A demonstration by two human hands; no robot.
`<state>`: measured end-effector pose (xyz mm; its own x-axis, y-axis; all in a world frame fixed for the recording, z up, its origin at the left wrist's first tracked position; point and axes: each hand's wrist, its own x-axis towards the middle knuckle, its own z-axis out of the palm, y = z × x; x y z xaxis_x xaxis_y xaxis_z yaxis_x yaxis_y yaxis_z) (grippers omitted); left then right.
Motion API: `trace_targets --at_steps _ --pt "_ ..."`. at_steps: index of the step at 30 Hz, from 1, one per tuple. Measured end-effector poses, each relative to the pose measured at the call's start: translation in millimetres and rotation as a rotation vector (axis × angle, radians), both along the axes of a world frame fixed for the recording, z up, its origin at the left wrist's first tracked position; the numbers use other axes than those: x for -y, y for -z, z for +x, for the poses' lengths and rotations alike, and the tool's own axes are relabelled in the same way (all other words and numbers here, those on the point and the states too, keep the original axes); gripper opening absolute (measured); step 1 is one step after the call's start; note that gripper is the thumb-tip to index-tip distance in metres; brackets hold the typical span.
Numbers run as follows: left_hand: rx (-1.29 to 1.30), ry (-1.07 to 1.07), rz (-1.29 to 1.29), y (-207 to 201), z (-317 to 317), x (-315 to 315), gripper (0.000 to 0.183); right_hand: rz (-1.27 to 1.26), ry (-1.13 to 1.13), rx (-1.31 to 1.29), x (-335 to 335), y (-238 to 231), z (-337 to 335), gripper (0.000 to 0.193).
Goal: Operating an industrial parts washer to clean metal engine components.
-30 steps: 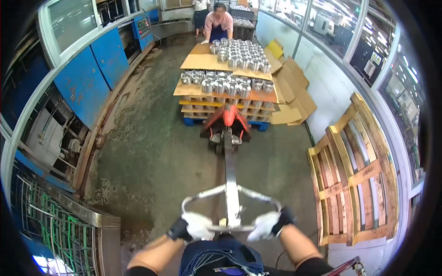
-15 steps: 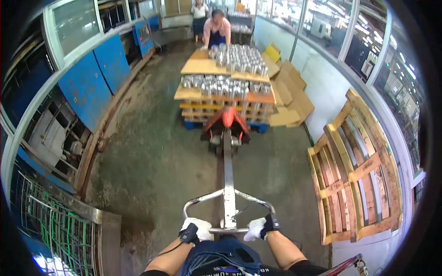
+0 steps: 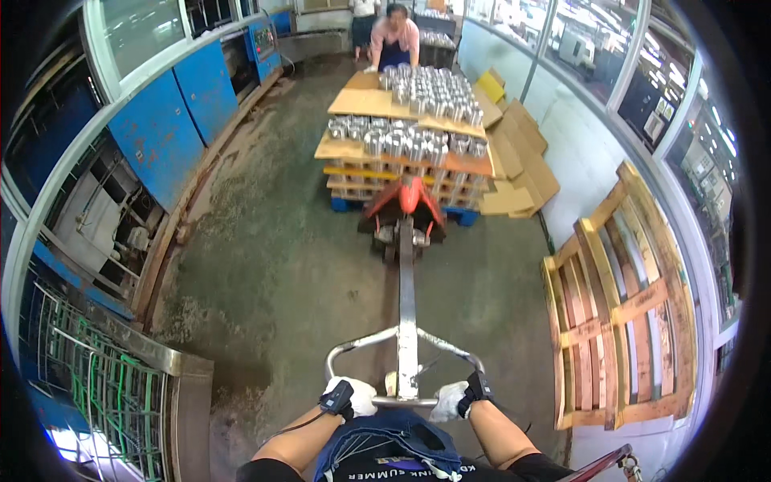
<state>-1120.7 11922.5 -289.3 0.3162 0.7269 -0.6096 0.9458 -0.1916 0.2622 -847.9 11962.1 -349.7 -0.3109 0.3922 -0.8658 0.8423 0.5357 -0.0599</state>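
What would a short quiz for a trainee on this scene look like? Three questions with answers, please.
1. True or false: the gloved left hand and right hand both hold the pallet-jack handle.
2. On which side of the picture does the slatted wooden pallet stand on edge? A, left; B, right; C, neither.
3. Fill in: the shiny metal cylinders stand in layers above a bottom pallet coloured ____.

Key: 1, true; 2, B; 3, blue.
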Motion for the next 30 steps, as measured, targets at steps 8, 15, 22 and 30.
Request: trace_targets --at_steps 8,15,22,30 --pt "0.216 -0.057 0.758 -164.8 -13.2 -164.0 0.033 0.649 0.209 -0.52 -154.3 -249.7 4.0 0.06" --pt "0.393 0.059 0.576 -46.9 -33.5 -30.1 0.022 0.404 0.181 -0.32 -24.6 -141.1 -8.6 0.051" --pt "0.184 0.12 0.087 -119.2 -33.1 -84.0 0.045 -0.196 0.35 -0.152 -94.7 -197.9 -14.9 0.059" --pt "0.116 -0.055 0.787 -136.5 -22.5 -102.7 0.029 0.476 0.248 -0.351 -104.2 -223.7 -15.3 0.061"
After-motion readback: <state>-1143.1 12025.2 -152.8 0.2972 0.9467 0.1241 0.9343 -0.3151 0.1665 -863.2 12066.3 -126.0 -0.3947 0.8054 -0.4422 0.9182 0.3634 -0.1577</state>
